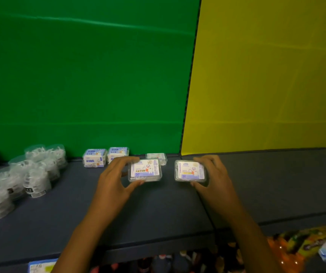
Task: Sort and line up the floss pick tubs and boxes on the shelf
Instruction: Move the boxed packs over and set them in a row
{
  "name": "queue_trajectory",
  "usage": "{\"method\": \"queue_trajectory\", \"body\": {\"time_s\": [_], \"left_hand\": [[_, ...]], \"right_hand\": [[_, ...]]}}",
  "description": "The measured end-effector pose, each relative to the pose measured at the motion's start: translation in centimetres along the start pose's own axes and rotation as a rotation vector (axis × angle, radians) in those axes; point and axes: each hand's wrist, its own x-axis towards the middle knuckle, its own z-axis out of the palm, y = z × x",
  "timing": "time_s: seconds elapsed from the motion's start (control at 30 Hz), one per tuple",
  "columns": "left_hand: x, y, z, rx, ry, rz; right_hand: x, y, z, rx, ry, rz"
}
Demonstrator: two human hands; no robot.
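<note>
My left hand grips a clear floss pick box with a white and purple label, fingers on its far side and thumb on its near side. A matching box is held the same way by my right hand. Both boxes are on or just above the dark grey shelf. Two more boxes stand side by side against the green backdrop, and another box lies flat behind the left-hand box. Several round clear floss pick tubs cluster at the left.
A green backdrop and a yellow one rise behind the shelf. Below the shelf's front edge are colourful packaged goods at the right and a light blue package at the bottom left.
</note>
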Motion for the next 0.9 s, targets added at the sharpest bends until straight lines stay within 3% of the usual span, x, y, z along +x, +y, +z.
{"method": "queue_trajectory", "body": {"time_s": [0.5, 0.9], "left_hand": [[5.9, -5.2, 5.6, 0.023, -0.061, -0.119], [5.9, -4.9, 8.7, 0.082, -0.123, -0.263]], "right_hand": [[8.6, 7.8, 4.8, -0.034, -0.17, 0.001], [12.4, 11.0, 8.9, 0.039, -0.361, 0.025]]}}
